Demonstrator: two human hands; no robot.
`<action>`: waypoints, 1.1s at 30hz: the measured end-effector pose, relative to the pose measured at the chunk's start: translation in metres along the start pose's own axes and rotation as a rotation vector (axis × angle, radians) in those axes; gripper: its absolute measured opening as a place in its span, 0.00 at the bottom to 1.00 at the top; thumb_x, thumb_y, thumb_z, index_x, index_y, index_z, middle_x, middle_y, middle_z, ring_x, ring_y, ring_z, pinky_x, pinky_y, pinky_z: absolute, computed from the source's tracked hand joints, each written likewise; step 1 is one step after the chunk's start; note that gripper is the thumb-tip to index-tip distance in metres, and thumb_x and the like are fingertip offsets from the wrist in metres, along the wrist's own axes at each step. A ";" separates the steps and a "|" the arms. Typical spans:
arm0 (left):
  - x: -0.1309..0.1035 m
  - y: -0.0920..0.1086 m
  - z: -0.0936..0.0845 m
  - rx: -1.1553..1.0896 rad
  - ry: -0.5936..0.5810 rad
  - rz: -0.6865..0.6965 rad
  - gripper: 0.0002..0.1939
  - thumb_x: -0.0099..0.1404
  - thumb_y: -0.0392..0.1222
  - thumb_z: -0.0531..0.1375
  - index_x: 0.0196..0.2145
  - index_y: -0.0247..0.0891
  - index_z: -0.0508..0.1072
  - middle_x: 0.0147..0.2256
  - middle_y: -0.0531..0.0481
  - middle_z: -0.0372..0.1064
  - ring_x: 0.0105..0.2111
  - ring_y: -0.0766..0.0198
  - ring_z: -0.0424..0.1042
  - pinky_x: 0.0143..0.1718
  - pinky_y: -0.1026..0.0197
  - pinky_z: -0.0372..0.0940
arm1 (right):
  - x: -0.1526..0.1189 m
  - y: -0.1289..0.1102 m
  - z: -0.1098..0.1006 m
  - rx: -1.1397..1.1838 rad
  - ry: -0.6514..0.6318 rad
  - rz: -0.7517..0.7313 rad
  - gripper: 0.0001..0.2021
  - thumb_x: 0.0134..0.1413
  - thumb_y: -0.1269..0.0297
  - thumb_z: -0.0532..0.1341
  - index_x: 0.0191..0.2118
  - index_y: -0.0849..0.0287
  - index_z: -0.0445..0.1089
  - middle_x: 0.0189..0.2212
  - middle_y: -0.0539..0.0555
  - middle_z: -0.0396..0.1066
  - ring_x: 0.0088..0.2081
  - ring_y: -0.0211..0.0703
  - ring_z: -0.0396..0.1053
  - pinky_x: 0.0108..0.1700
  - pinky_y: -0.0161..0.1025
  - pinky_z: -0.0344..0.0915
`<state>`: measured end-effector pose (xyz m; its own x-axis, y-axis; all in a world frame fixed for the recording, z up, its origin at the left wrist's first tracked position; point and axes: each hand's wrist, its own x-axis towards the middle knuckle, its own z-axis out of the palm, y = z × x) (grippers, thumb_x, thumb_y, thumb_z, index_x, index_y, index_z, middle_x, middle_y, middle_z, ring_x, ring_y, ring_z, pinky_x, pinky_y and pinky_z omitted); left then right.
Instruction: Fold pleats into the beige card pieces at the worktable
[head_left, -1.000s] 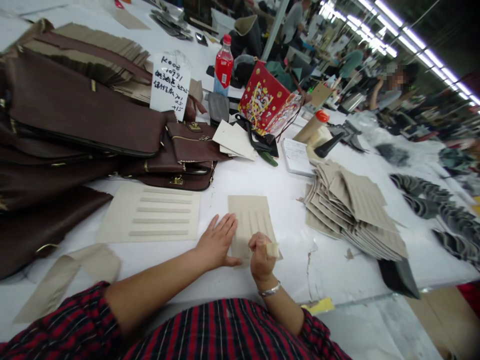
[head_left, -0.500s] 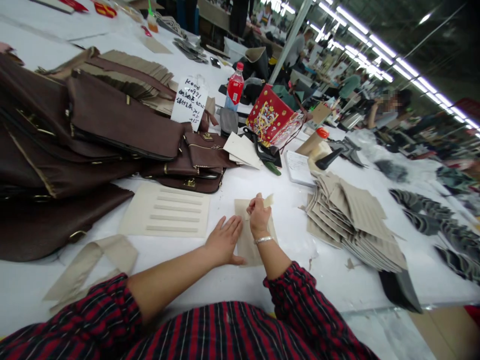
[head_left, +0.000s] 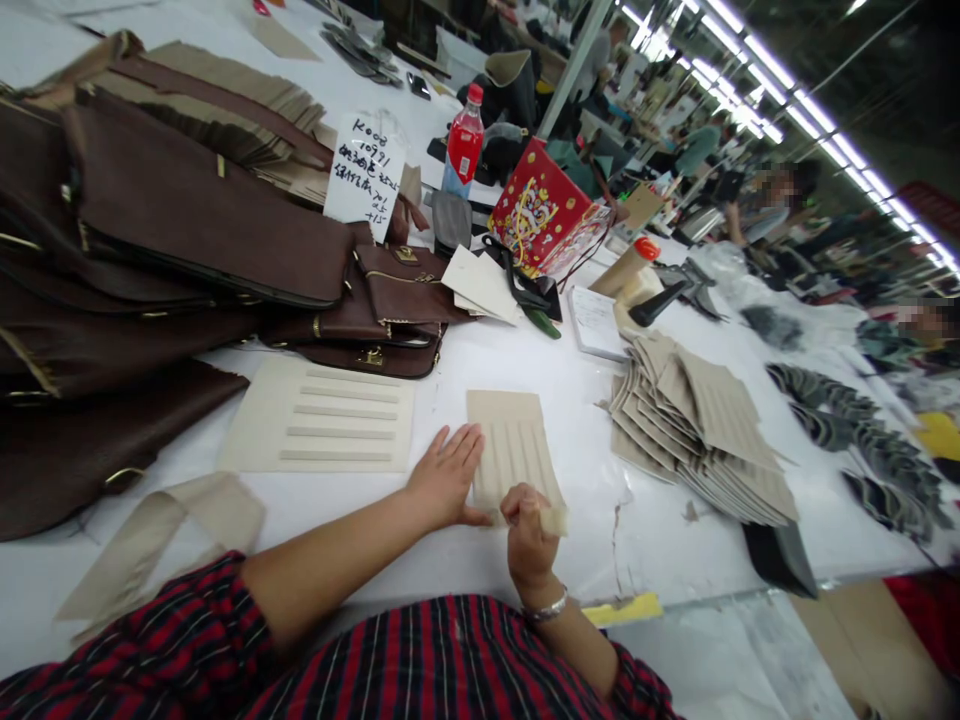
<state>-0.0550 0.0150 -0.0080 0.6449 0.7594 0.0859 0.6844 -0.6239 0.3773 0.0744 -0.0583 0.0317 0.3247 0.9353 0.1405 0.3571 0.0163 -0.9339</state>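
Observation:
A beige fabric panel (head_left: 504,408) with raised parallel ridges lies on the white table in front of me. My left hand (head_left: 448,478) rests flat along its left edge, fingers stretched out. At the panel's near right corner my right hand (head_left: 531,540) is closed around a small pale yellowish piece (head_left: 555,521), perhaps a scraper, whose end sticks out to the right. Its exact kind is unclear. Left of the panel lies a cream board (head_left: 255,425) with several raised strips across it. A loose beige fabric strip (head_left: 146,535) curls near my left forearm.
Dark brown leather bags (head_left: 217,220) are piled at the left. On the right sits a fanned stack of beige panels (head_left: 705,420). Farther back stand a bottle (head_left: 463,145), a red gift bag (head_left: 541,210), a notepad (head_left: 598,322) and a handwritten card (head_left: 363,170).
My right hand has slid down the panel toward me, with the pale piece still in it, uncovering the ridges. My left hand stays at the panel's left edge. The view has shifted slightly.

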 end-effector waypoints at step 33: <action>0.000 -0.015 -0.019 -0.043 -0.150 0.024 0.62 0.41 0.70 0.60 0.62 0.25 0.45 0.63 0.35 0.34 0.63 0.49 0.35 0.62 0.48 0.32 | 0.011 -0.011 0.021 0.288 0.075 0.109 0.23 0.60 0.53 0.48 0.17 0.58 0.53 0.14 0.45 0.51 0.18 0.32 0.51 0.23 0.35 0.52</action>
<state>-0.0717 0.0281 0.0037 0.7063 0.7066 -0.0418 0.6554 -0.6305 0.4157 0.0556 -0.0402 0.0366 0.4152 0.9084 0.0487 0.0580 0.0270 -0.9980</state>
